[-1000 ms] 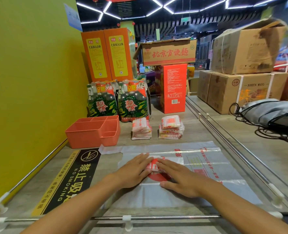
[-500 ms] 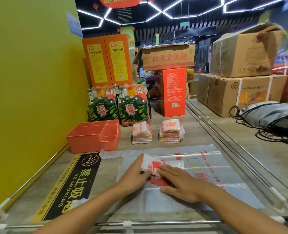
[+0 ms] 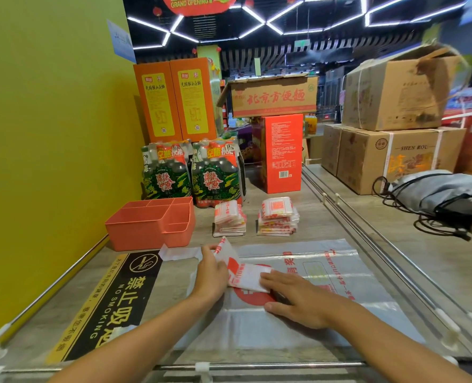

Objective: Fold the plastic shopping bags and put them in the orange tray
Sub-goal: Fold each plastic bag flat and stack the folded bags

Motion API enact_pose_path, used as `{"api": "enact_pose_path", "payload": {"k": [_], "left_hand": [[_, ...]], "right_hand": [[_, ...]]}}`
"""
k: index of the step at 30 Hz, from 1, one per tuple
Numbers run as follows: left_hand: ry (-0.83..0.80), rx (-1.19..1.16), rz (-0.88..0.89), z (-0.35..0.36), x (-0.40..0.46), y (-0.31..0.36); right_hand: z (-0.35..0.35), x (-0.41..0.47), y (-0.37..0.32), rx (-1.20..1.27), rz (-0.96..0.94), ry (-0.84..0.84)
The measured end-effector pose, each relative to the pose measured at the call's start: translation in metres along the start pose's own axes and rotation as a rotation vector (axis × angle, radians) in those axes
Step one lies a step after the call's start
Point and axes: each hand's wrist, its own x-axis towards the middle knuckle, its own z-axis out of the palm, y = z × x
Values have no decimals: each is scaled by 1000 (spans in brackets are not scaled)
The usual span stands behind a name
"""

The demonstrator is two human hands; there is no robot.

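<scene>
A small folded white-and-red plastic bag [image 3: 245,272] lies on a large clear bag [image 3: 326,275] spread flat on the wooden counter. My left hand [image 3: 211,275] grips the folded bag's left end and tilts it up. My right hand [image 3: 295,297] lies flat, its fingers pressing the folded bag's right end down. Two stacks of folded bags [image 3: 229,220] [image 3: 277,220] sit behind the spread bag. The orange tray [image 3: 135,230], divided into compartments, stands at the left by the yellow wall and holds no bags that I can see.
Bottle packs [image 3: 193,175], orange boxes [image 3: 174,100] and a red carton [image 3: 281,153] stand behind the tray. Cardboard boxes [image 3: 389,156] and a grey bag with cords [image 3: 436,194] sit at the right beyond metal rails [image 3: 367,239]. A no-smoking sticker [image 3: 110,305] lies at the left.
The folded bag lay flat under both hands; my left hand has since lifted its left end upward while the right stays pressed on it. The camera has tilted up a little.
</scene>
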Motion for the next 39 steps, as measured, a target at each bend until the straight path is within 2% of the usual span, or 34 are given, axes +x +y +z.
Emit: {"api": "enact_pose_path", "payload": {"k": [3,5,10,13,15,17,20,22,26,32,39], "left_hand": [[-67,89,136,-4,-6,1],[-183,165,282,1,-11,-2],[-438,558,594,6,-14,-18],[-561,822,621,4,-13,-23],[-600,891,622,2,-13,-25],[-633,911,612,1,-12,-25],[-679,915,592,1,-10,-24],[-725,900,579,-3,-8,-21],[-766,848,521,-13,2,-19],[-650,850,660,-27,19,-18],[-507,560,738,-24,8,-9]], "right_hand": [[2,4,-5,3,3,-27],[2,4,-6,7,4,-23],[-2,3,-1,113,-41,8],[-10,3,8,83,60,143],[-13,3,8,46,118,248],[-11,3,5,91,57,268],[-3,4,-4,104,-29,135],[0,2,-7,40,-15,43],[0,4,-7,-27,21,7],[1,5,-6,51,29,110],[3,10,-6,87,6,226]]}}
